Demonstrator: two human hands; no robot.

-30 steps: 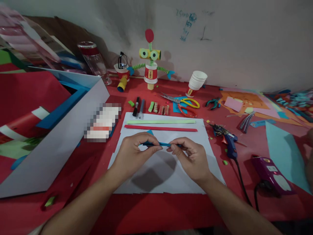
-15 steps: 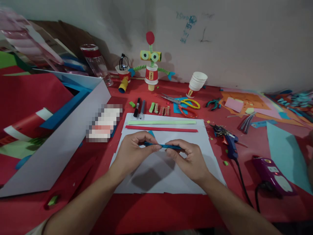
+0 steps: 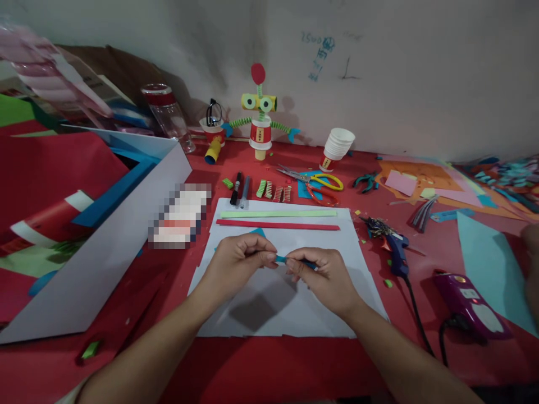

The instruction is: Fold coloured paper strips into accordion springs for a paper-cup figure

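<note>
My left hand (image 3: pixel 242 261) and my right hand (image 3: pixel 322 272) pinch a narrow blue paper strip (image 3: pixel 281 258) between thumbs and fingertips, above a white sheet (image 3: pixel 265 308). Only a short bit of the strip shows between the hands, plus its end past my right fingers; the rest is covered. Beyond the hands, a red paper strip (image 3: pixel 278 225) and a light green paper strip (image 3: pixel 278 214) lie flat across the sheet. A blue paper piece (image 3: pixel 259 231) sticks out behind my left hand.
Scissors (image 3: pixel 322 180), two markers (image 3: pixel 236 188) and folded paper springs (image 3: pixel 269 189) lie behind the sheet. A paper-cup figure (image 3: pixel 260 132) and stacked cups (image 3: pixel 339 143) stand near the wall. Right are a glue gun (image 3: pixel 398 252) and a purple device (image 3: pixel 471 306); left, a white-sided box (image 3: pixel 113 247).
The blue strip is tilted and twisted differently between my fingers, with less of it showing. My hands sit slightly lower in view. Something blurred has appeared at the right edge.
</note>
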